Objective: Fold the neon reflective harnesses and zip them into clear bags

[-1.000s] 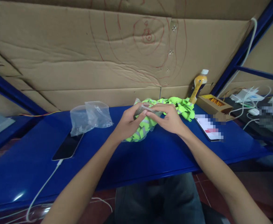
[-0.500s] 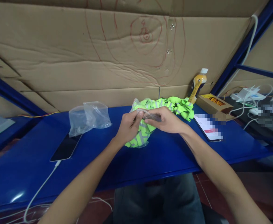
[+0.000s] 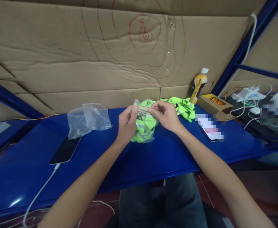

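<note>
A clear zip-lock bag [image 3: 145,138] packed with neon-green fabric with grey reflective strips stands in front of me. My left hand [image 3: 127,124] pinches the left end of its red-lined top edge between thumb and fingers. At the other end of that edge, my right hand [image 3: 166,114] pinches the plastic the same way. The bag's mouth is stretched between both thumbs. More of the neon-green reflective fabric [image 3: 185,109] lies loose behind my right hand; whether it joins the fabric in the bag is hidden.
Empty clear bags [image 3: 97,117] lie on the left, partly over a black phone [image 3: 65,151] on a white cable. At right are a lit phone [image 3: 208,128], a juice bottle [image 3: 199,85] and an open cardboard box [image 3: 216,106]. Cardboard [image 3: 58,72] backs the blue table [image 3: 101,177].
My hands have spread apart along the bag's top edge, which was bunched between them. The edge is now drawn out straight, and more of the filled bag shows below it.
</note>
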Action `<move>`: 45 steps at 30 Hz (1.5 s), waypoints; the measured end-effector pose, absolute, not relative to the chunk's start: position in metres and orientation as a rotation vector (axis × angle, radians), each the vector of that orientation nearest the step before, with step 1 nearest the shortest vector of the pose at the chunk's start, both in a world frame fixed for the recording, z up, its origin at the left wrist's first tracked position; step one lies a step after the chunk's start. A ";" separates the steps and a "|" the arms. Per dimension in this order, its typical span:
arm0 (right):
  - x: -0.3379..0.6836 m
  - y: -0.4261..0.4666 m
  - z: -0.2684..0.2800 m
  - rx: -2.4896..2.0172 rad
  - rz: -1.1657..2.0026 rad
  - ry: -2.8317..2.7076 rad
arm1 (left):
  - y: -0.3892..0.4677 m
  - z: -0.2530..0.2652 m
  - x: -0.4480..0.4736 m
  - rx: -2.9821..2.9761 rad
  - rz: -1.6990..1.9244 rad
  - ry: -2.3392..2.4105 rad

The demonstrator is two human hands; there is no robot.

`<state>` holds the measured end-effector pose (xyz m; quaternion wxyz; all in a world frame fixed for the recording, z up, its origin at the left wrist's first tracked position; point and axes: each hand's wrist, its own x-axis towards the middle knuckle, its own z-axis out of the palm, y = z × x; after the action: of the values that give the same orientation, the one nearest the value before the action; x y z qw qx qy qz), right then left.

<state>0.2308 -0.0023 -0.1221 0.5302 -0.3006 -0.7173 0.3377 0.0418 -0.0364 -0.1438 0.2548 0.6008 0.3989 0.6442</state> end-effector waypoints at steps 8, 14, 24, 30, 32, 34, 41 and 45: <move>0.231 -0.014 -0.117 -0.734 0.660 -1.922 | -0.039 -0.144 0.041 1.599 1.888 1.119; 0.224 -0.005 -0.131 -0.745 0.751 -1.824 | -0.039 -0.144 0.041 1.585 1.854 1.113; 0.222 0.000 -0.133 -0.664 0.944 -1.728 | -0.042 -0.146 0.044 1.554 1.840 1.059; 0.215 -0.003 -0.139 -0.682 0.836 -1.653 | -0.041 -0.150 0.045 1.572 1.857 1.111; 0.218 -0.007 -0.136 -0.690 0.775 -1.717 | -0.042 -0.150 0.046 1.556 1.858 1.117; 0.221 -0.012 -0.129 -0.680 0.648 -1.815 | -0.044 -0.148 0.049 1.559 1.836 1.074; 0.217 -0.018 -0.125 -0.636 0.640 -1.805 | -0.048 -0.143 0.049 1.566 1.733 0.904; 0.219 -0.012 -0.129 -0.663 0.720 -1.770 | -0.046 -0.141 0.049 1.551 1.793 0.959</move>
<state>0.2190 -0.0116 -0.1290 0.5308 -0.2780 -0.7416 0.3016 0.0495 -0.0463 -0.1414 0.2879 0.5809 0.3590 0.6714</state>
